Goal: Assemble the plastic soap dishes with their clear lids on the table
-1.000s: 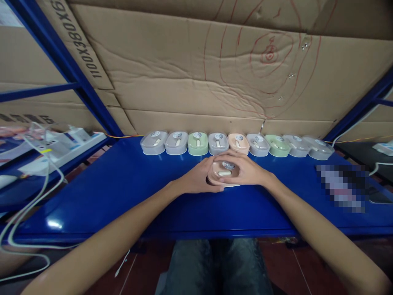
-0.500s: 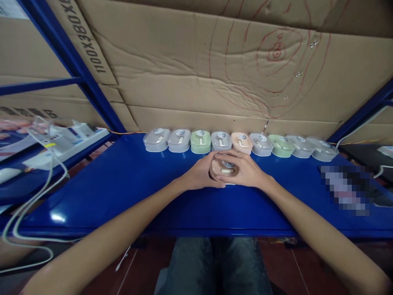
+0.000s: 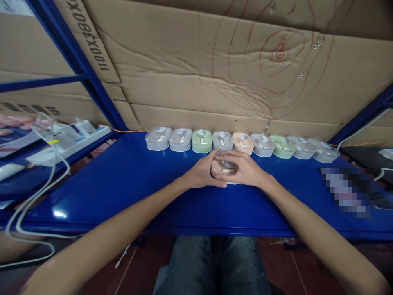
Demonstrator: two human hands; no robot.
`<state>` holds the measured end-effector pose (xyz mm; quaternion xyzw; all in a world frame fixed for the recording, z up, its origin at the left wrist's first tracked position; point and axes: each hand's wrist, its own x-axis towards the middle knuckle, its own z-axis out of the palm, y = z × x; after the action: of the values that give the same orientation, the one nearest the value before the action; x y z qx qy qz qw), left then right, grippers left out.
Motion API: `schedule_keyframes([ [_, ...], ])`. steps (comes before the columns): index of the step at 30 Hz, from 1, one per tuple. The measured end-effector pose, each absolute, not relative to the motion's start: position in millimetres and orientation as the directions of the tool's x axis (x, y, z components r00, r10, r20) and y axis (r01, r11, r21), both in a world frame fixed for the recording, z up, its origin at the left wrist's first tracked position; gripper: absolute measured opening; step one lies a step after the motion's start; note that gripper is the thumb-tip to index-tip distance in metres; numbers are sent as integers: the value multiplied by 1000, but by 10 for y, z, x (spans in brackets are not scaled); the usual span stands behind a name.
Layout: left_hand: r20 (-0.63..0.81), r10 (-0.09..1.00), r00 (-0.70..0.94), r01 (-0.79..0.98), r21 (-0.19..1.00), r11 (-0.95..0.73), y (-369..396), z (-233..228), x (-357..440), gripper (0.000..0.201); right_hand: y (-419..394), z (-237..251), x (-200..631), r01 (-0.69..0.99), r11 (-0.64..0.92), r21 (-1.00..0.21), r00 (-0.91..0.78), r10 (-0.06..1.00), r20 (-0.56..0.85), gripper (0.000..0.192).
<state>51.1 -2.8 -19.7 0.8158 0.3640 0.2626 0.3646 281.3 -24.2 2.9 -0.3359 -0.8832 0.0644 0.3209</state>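
Note:
Between both hands a pinkish-orange plastic box with a clear lid (image 3: 220, 164) sits on the blue tabletop (image 3: 147, 184). A round sticker and a pale oval piece show on its lid. My left hand (image 3: 203, 172) curls around the box's left side, thumb along the near edge. From the right, my right hand (image 3: 247, 169) wraps over it, fingers arched across the far side and top and the thumb in front. The fingers cover much of the box. Just beyond the hands, a grey box (image 3: 222, 141) and an orange box (image 3: 243, 143) of the same kind stand in a row.
Several similar lidded boxes in grey and green (image 3: 202, 141) line the back against a cardboard panel (image 3: 178, 90). A pixelated item (image 3: 346, 192) lies at the right. White cables (image 3: 52, 184) and a power strip (image 3: 100, 133) are at the left, beside blue metal posts (image 3: 80, 73).
The view has shifted very slightly. My hands hold the same grip around the pinkish-orange box, and the row of boxes is unchanged.

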Motion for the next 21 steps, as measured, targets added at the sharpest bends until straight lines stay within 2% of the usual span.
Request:
schedule_keyframes([
  [7,191,773,605,394,772,-499,19,-243,506,144,-238,55,2814,548,782,-298,-618,618,486,59],
  [14,134,795,591,436,776,-455,11,-223,504,148,-218,51,2800,531,761,-372,-566,646,513,58],
  [21,172,787,592,426,763,-487,19,-241,506,144,-217,70,2801,541,767,-344,-602,639,478,53],
])
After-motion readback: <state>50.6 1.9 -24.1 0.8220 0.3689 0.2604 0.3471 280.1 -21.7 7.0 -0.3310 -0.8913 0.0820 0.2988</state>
